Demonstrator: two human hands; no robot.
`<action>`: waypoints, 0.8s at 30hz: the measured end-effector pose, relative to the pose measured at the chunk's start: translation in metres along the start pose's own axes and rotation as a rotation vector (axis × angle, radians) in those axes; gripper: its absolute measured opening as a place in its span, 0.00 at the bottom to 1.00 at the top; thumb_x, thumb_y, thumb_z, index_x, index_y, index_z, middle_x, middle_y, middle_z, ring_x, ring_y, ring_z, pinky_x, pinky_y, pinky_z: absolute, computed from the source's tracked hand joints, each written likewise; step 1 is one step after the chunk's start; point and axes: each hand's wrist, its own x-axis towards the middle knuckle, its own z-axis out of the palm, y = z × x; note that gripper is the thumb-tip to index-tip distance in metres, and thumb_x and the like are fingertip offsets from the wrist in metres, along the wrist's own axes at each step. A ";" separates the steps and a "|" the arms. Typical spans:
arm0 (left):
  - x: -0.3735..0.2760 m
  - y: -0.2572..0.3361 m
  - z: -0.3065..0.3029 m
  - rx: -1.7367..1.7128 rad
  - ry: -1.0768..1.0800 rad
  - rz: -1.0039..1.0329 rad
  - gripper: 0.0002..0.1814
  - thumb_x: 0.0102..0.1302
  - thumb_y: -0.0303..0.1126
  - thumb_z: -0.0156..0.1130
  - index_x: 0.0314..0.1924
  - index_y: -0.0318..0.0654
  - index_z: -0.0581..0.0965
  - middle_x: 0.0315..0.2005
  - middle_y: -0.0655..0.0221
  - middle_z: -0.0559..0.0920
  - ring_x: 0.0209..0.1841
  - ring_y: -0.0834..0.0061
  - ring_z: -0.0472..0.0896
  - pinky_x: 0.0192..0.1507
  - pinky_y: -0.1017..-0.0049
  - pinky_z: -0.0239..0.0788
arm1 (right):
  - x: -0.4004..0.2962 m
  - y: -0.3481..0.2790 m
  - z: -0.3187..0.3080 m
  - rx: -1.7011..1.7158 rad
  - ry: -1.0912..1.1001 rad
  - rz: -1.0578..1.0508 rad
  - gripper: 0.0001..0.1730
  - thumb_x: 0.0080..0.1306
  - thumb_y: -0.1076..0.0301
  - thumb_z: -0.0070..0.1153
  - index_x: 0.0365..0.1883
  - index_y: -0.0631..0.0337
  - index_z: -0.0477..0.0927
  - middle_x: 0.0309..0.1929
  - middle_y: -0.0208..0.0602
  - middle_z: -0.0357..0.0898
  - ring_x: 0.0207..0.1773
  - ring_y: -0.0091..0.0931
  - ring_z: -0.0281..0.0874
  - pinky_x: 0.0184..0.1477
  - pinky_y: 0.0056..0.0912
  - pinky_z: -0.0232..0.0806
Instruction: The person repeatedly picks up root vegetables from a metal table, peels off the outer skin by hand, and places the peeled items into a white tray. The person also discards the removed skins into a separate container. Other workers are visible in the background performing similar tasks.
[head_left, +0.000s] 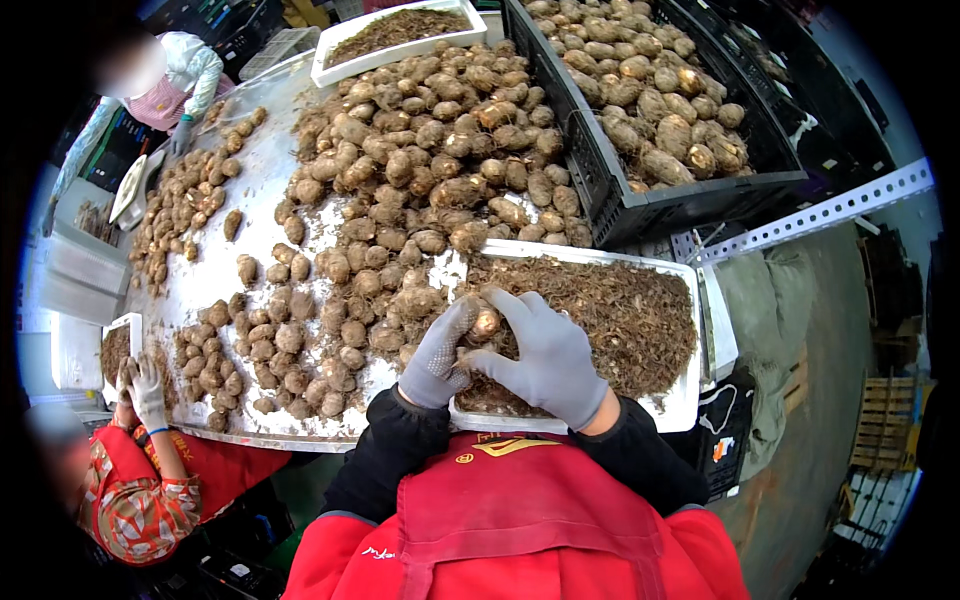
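Both my hands wear grey work gloves. My left hand grips a taro corm from its left side, its pale cut end showing between the fingers. My right hand closes around the same corm from the right, with fingers and thumb at its top and lower edge. Beneath my hands lies a white foam tray filled with brown fibrous peelings. A large heap of hairy taro corms covers the table beyond, and smaller corms are spread to my left.
A black plastic crate of taro stands at the back right, beside a perforated metal bar. Another foam tray of peelings sits at the far end. One co-worker's gloved hands are at the left; another person's glove rests at the far left.
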 end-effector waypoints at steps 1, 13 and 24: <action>0.001 0.002 0.000 -0.017 -0.021 -0.084 0.35 0.71 0.25 0.61 0.74 0.31 0.60 0.61 0.57 0.74 0.53 0.74 0.78 0.53 0.76 0.74 | 0.000 0.000 0.002 -0.031 0.005 0.007 0.34 0.59 0.45 0.69 0.58 0.54 0.78 0.35 0.40 0.78 0.33 0.39 0.82 0.32 0.38 0.72; 0.016 0.023 0.034 0.477 0.218 -0.023 0.16 0.79 0.35 0.45 0.54 0.30 0.74 0.43 0.51 0.81 0.38 0.56 0.84 0.39 0.62 0.76 | -0.006 0.022 0.039 -0.018 0.107 0.037 0.19 0.74 0.53 0.52 0.53 0.56 0.79 0.23 0.41 0.77 0.20 0.42 0.78 0.24 0.41 0.69; 0.034 0.049 0.045 0.277 0.194 -0.171 0.12 0.79 0.38 0.45 0.43 0.40 0.74 0.21 0.62 0.73 0.19 0.59 0.72 0.22 0.63 0.64 | -0.025 0.032 0.032 0.067 0.022 0.173 0.16 0.78 0.61 0.43 0.45 0.62 0.79 0.23 0.47 0.78 0.24 0.44 0.76 0.26 0.43 0.66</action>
